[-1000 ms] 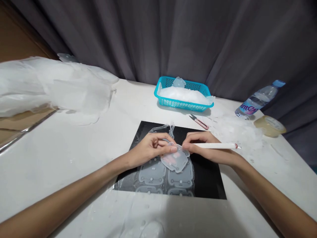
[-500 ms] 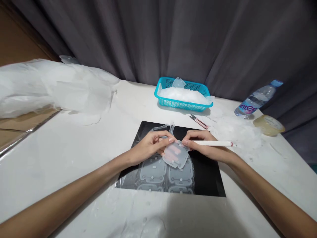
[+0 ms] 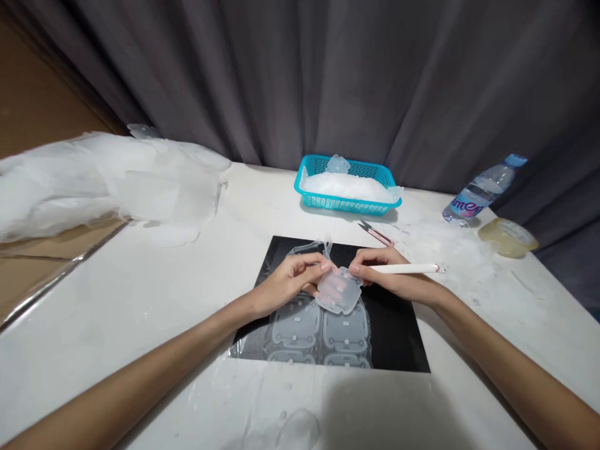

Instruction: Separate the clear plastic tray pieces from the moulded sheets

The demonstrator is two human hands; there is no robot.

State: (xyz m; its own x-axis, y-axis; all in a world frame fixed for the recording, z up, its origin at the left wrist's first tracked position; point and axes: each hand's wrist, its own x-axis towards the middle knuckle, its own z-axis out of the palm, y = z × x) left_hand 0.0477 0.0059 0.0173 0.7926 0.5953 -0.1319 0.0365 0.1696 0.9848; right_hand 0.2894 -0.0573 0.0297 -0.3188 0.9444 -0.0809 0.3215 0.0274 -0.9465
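One translucent piece [image 3: 344, 301], between both hands [image 3: 285, 284] [image 3: 396, 285]

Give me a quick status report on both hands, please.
Left fingers pinching translucent piece; right fingers at its edge, holding white pen-like tool; snips lying beyond.

A dark grey curtain [image 3: 290, 81] hangs in folds behind the white table [image 3: 164, 312]. Near the back edge sits a turquoise perforated basket [image 3: 349, 203] with a white heap [image 3: 347, 186] inside, and in front of it lie thread snips [image 3: 376, 233] with dark blades and pinkish handles. To the right, translucent scraps [image 3: 450, 253] spread near a blue-capped water bottle [image 3: 482, 190] and a yellowish tape roll [image 3: 509, 237]. On the left, a bulky white mass [image 3: 140, 181] rests beside brown cardboard [image 3: 37, 87].
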